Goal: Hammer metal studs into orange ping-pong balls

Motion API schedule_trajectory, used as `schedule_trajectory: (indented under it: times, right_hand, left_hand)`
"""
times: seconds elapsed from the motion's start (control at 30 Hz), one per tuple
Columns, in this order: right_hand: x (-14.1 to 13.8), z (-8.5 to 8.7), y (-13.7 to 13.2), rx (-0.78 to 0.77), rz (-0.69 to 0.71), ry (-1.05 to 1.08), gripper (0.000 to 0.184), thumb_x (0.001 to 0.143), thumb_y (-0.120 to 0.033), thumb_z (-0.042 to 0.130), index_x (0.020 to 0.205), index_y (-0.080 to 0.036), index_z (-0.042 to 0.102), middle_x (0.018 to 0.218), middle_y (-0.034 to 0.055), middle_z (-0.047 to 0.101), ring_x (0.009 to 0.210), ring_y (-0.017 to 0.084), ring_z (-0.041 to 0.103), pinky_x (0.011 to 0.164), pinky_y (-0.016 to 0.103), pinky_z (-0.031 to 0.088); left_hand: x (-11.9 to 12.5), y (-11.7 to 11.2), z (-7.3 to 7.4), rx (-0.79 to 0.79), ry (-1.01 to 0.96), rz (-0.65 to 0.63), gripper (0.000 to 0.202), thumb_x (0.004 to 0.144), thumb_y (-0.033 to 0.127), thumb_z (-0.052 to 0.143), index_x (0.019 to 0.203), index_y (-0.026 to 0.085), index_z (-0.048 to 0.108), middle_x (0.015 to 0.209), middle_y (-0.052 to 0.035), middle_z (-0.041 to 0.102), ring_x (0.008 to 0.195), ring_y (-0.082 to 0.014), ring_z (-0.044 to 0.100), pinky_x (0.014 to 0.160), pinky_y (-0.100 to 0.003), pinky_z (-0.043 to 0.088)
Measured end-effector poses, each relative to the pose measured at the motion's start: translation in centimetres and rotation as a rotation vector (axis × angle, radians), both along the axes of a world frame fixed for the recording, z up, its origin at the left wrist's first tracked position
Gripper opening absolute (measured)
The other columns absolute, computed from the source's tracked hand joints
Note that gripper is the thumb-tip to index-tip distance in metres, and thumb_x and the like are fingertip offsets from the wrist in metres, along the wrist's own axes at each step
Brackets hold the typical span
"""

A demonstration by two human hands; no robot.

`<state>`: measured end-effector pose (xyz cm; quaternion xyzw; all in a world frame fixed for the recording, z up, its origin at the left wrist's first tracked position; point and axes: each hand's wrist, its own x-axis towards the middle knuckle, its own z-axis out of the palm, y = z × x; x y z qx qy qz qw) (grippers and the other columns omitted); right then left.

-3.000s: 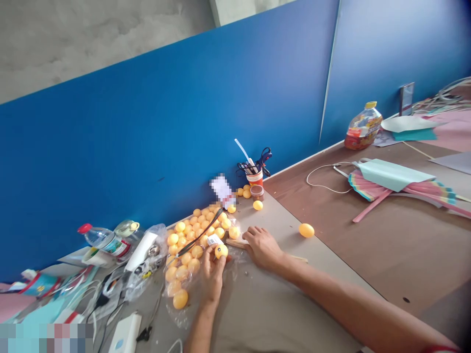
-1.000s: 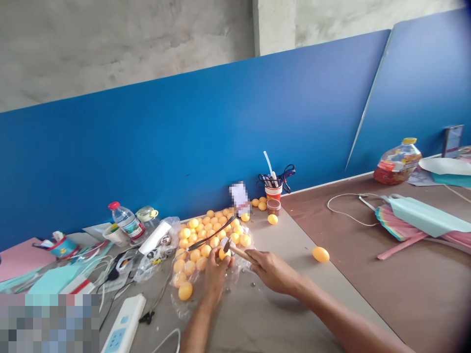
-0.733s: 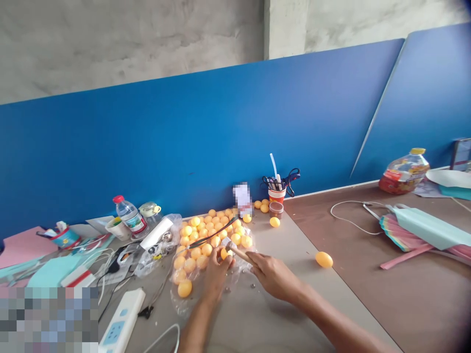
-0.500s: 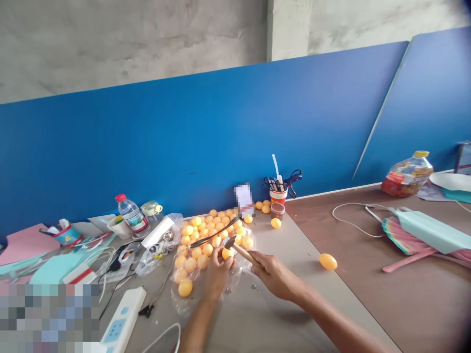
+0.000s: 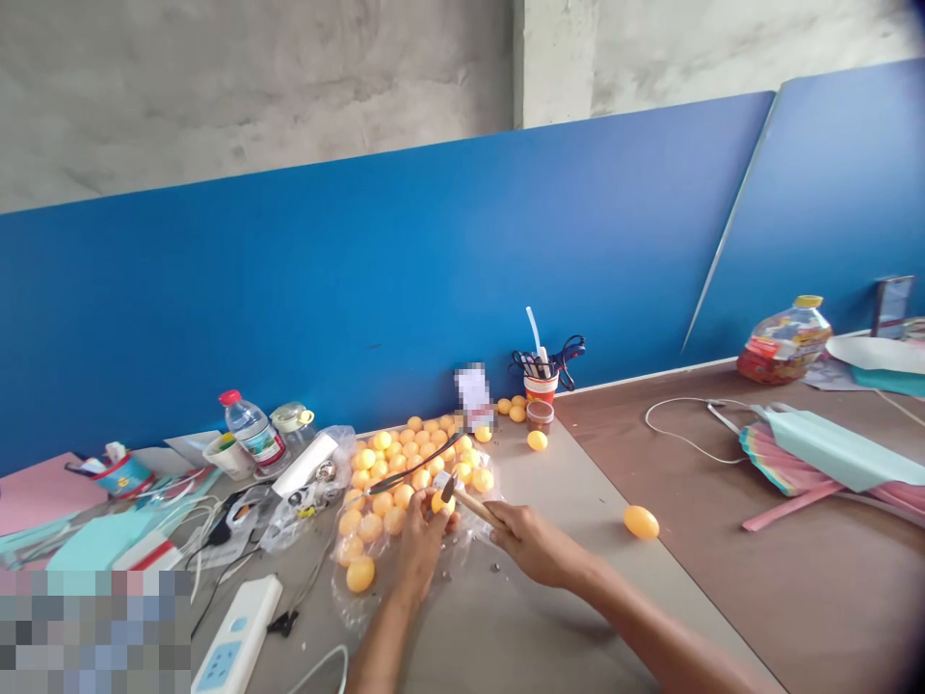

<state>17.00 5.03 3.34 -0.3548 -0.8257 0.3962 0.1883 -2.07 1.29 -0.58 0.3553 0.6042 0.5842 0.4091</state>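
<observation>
Just this side of the hands, dark bits (image 5: 495, 567): a couple lie loose on the surface (image 5: 549, 636), too tiny to name.
Left hand (image 5: 420, 545): here we are, fingers curled in around one yellow-orange ball (image 5: 442, 503), thumb on the near side, presumably so it can't roll.
Right hand (image 5: 531, 542): fingers wrapped round the wooden handle of a hammer-like tool (image 5: 481, 509), well back from the head, which leaves the head free.
Tool head (image 5: 449, 488): dark, right at the held ball; touching or just clear, I can't tell.
Lone ball (image 5: 641, 522): off to the right, well apart, nothing steadying it.
Bagged balls (image 5: 370, 527): a whole crowd past the left hand, in clear plastic that seems to stop them scattering; a black strap (image 5: 405, 473) lies across.
Paper cup (image 5: 541, 387): upright at the back, tools standing in it, likely for easy reach.
</observation>
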Motion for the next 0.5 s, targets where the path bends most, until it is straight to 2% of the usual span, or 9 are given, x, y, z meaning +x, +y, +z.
schedule_trajectory:
  times: [0.13, 0.27, 0.4, 0.5]
  right_hand:
    - [-0.02, 0.08, -0.06, 0.003, -0.013, 0.041, 0.011, 0.087, -0.020, 0.041, 0.090, -0.021, 0.051, 0.070, -0.0029, 0.049, 0.060, 0.012, 0.039, 0.057, 0.024, 0.032]
    - [-0.06, 0.02, 0.05, -0.010, -0.023, -0.017, 0.008, 0.086, -0.020, 0.043, 0.083, -0.020, 0.050, 0.068, -0.0026, 0.049, 0.059, 0.011, 0.039, 0.056, 0.024, 0.031]
    - [-0.11, -0.14, 0.15, 0.000, -0.017, 0.059, 0.009, 0.087, -0.021, 0.042, 0.087, -0.020, 0.051, 0.069, -0.0031, 0.049, 0.060, 0.011, 0.038, 0.057, 0.024, 0.031]
    - [-0.19, -0.44, 0.20, -0.031, -0.023, 0.025, 0.006, 0.087, -0.023, 0.043, 0.083, -0.021, 0.048, 0.067, -0.0037, 0.047, 0.058, 0.011, 0.036, 0.055, 0.024, 0.029]
  left_hand:
    - [-0.06, -0.04, -0.02, 0.005, -0.009, 0.011, 0.028, 0.072, 0.034, 0.068, 0.095, 0.026, 0.054, 0.092, -0.0043, 0.066, 0.078, -0.0237, 0.067, 0.080, -0.041, 0.052]
    - [-0.04, 0.05, -0.04, 0.041, -0.065, 0.014, 0.029, 0.070, 0.036, 0.069, 0.093, 0.026, 0.053, 0.091, -0.0042, 0.064, 0.078, -0.0232, 0.066, 0.081, -0.043, 0.052]
    - [-0.06, 0.15, -0.07, 0.018, -0.093, 0.008, 0.029, 0.071, 0.036, 0.068, 0.094, 0.026, 0.053, 0.089, -0.0041, 0.064, 0.079, -0.0250, 0.067, 0.082, -0.043, 0.053]
    - [-0.32, 0.30, -0.39, 0.006, -0.122, 0.005, 0.032, 0.069, 0.036, 0.070, 0.094, 0.028, 0.052, 0.090, -0.0032, 0.064, 0.082, -0.0267, 0.068, 0.084, -0.044, 0.053]
